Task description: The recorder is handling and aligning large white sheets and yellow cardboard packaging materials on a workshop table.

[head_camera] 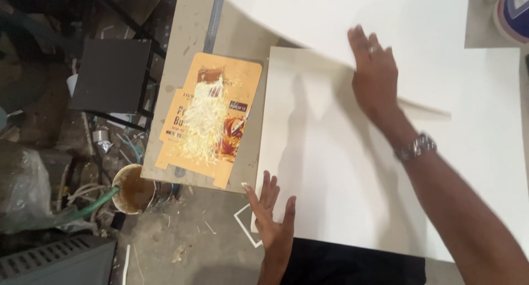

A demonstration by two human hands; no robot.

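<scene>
A large white rectangular sheet of board [352, 169] lies flat on a grey worktable [190, 37], and a second, curved white sheet [397, 26] overlaps its far edge. The right hand [374, 70], fingers spread open and gripping nothing, presses flat where the two sheets meet, seemingly to hold the upper one down, while the left hand [274, 219], also open and flat, steadies the lower sheet's near left corner. Just left lies an orange flattened carton [212, 117] strewn with pale shavings; below the table's edge stands a dirty round bucket [133, 189].
</scene>
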